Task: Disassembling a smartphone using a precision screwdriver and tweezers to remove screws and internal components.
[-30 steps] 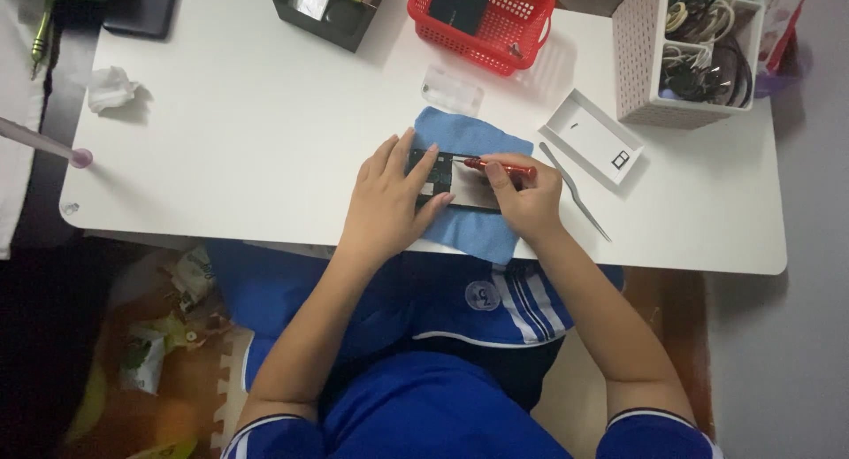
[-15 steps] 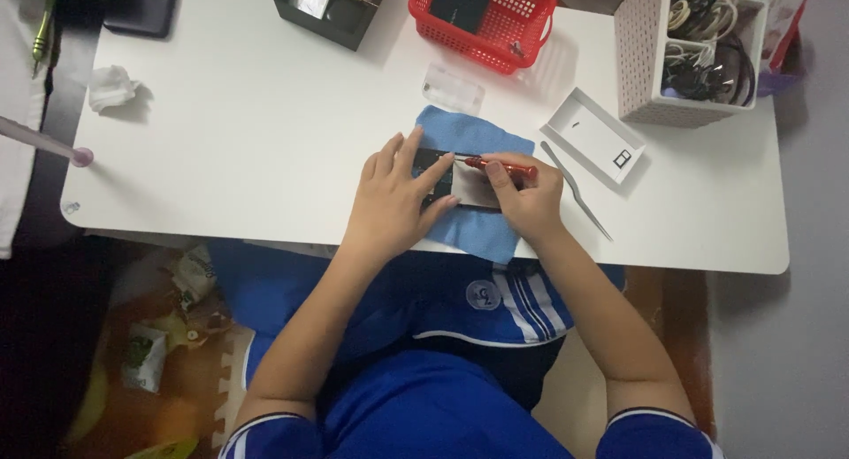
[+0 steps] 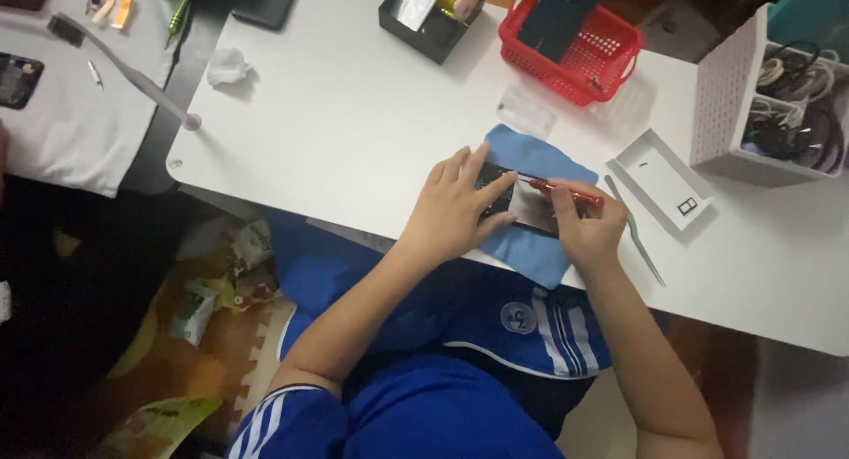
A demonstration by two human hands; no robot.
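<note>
While the left hand (image 3: 455,207) lies flat on a dark phone (image 3: 513,202), pinning it to the blue cloth (image 3: 531,247) at the desk's (image 3: 354,132) near edge, the right hand (image 3: 585,231) has its fingers clamped on a red screwdriver (image 3: 566,192). The screwdriver lies nearly level, its long axis running left to right, tip pointing left over the phone. The phone's long axis runs the same way. Behind, a red basket (image 3: 610,61) holds a dark flat device, a black tray (image 3: 416,30) holds small parts, and a white box (image 3: 725,114) holds coiled cables. A shallow white tray (image 3: 659,180) and tweezers (image 3: 637,238) sit just right of the cloth
</note>
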